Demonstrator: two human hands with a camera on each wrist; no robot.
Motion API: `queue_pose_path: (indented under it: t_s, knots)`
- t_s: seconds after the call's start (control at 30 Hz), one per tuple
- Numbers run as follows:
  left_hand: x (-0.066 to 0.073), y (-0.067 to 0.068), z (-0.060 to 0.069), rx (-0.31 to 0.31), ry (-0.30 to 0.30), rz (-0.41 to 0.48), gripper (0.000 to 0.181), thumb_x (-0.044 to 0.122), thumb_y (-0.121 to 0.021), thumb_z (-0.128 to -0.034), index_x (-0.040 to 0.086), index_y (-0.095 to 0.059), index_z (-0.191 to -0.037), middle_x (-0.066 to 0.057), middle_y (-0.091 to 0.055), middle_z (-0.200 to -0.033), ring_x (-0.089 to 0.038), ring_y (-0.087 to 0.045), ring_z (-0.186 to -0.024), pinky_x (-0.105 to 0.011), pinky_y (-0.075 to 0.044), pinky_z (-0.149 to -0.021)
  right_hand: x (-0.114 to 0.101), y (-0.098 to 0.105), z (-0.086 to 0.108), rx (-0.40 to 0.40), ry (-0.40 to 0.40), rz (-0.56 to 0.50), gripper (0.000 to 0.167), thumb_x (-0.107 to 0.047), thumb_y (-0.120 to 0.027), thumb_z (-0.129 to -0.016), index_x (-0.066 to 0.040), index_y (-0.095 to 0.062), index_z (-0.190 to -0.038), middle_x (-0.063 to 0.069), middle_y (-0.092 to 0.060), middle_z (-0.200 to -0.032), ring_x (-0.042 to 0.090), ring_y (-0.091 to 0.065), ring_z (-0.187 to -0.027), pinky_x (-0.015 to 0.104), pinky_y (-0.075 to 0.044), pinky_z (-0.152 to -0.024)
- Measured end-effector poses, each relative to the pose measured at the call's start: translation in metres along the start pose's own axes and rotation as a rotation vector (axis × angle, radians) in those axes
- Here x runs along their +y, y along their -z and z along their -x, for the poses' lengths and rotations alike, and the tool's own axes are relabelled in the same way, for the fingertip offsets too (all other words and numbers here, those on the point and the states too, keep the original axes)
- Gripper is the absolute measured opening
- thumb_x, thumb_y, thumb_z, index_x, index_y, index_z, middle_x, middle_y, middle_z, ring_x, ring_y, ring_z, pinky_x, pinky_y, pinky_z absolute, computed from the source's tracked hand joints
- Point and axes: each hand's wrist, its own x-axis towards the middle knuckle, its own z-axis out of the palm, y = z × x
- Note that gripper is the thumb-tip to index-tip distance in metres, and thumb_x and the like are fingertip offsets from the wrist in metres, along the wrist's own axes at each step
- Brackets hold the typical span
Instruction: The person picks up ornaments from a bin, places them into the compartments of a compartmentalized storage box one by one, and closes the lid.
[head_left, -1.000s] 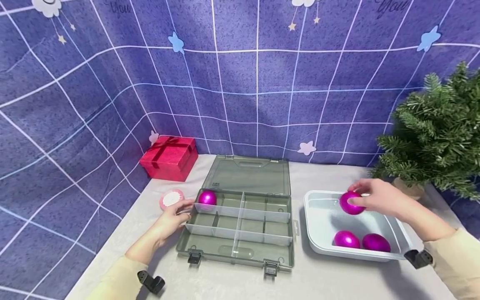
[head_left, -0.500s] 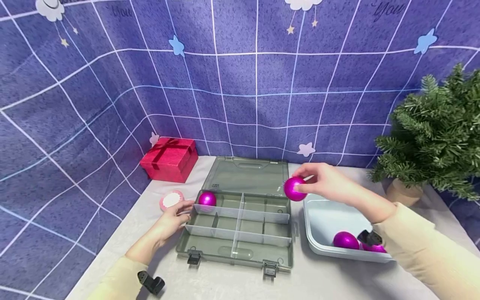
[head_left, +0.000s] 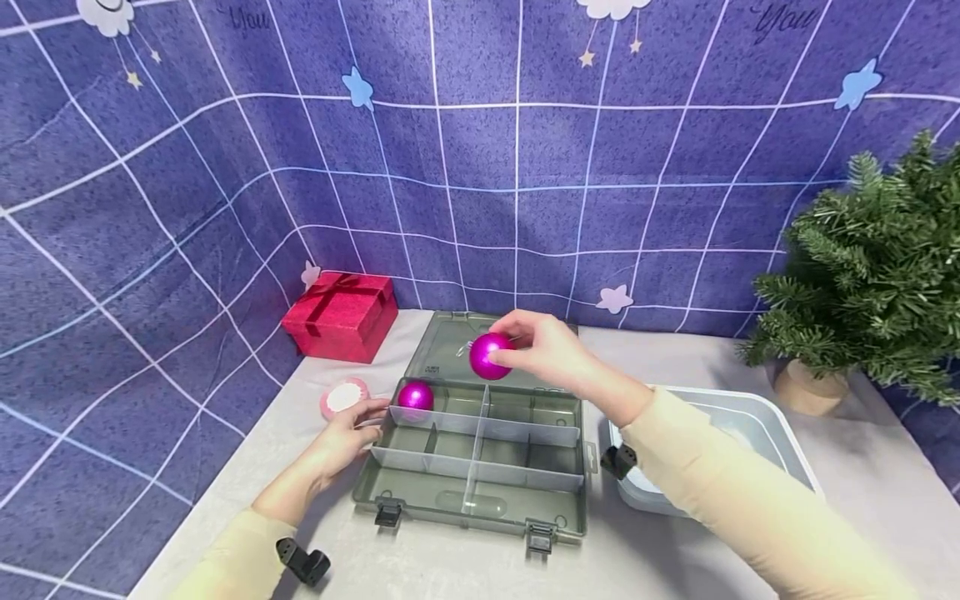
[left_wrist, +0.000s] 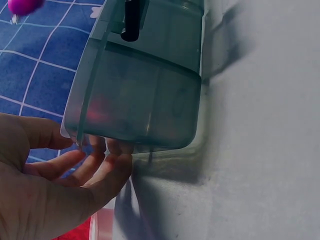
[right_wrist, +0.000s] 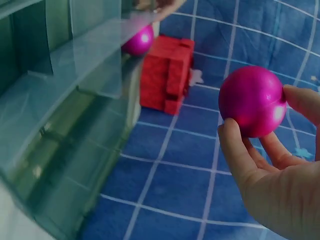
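In the head view, my right hand (head_left: 551, 354) pinches a shiny magenta Christmas ball (head_left: 483, 352) between thumb and fingertips. It hangs in the air in front of the raised lid of a see-through grey-green compartment box (head_left: 408, 494). A small silvery hanger sticks out from its left side. Another magenta ball (head_left: 415, 394) sits in the box's back left compartment. At the box's left wall rests my left hand (head_left: 347, 442); in the left wrist view its loosely bent fingers (left_wrist: 107, 175) touch the box corner. The right wrist view shows the held ball (right_wrist: 252, 97) up close.
A white tray (head_left: 783, 425) stands right of the box, partly covered by my right sleeve. Behind it is a small artificial fir tree (head_left: 877, 267). A red gift box (head_left: 341, 317) and a pink-and-white round item (head_left: 343, 396) lie on the left.
My right hand has lifted the ball out of the white tray and carried it left, over to the compartment box. The left hand has stayed at the box's left side.
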Motion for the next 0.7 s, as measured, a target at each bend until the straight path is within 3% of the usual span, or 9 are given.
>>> queue_pose_path:
  t_s: [0.4,0.7]
  knots:
    - [0.004,-0.003,-0.002,0.019,0.024,0.016,0.058,-0.007,-0.048,-0.0922,-0.008,-0.039,-0.149,-0.033,-0.042,-0.148,-0.040,-0.045,-0.130,-0.053,-0.045,-0.096,0.033,-0.057,-0.034,-0.035,-0.150,-0.073,0.030,-0.011,-0.079,-0.086,-0.001,-0.069,-0.113,0.008,-0.072,-0.102,0.021,-0.066,-0.095,0.031,-0.055,-0.081]
    - [0.003,-0.003,0.000,0.021,0.023,0.015,0.057,-0.008,-0.049,-0.0921,-0.008,-0.040,-0.149,-0.034,-0.042,-0.147,-0.040,-0.047,-0.129,-0.051,-0.047,-0.095,0.051,-0.079,-0.040,-0.060,-0.162,0.062,0.029,-0.017,-0.083,-0.083,-0.007,-0.072,-0.107,0.002,-0.073,-0.097,0.017,-0.065,-0.095,0.039,-0.048,-0.092]
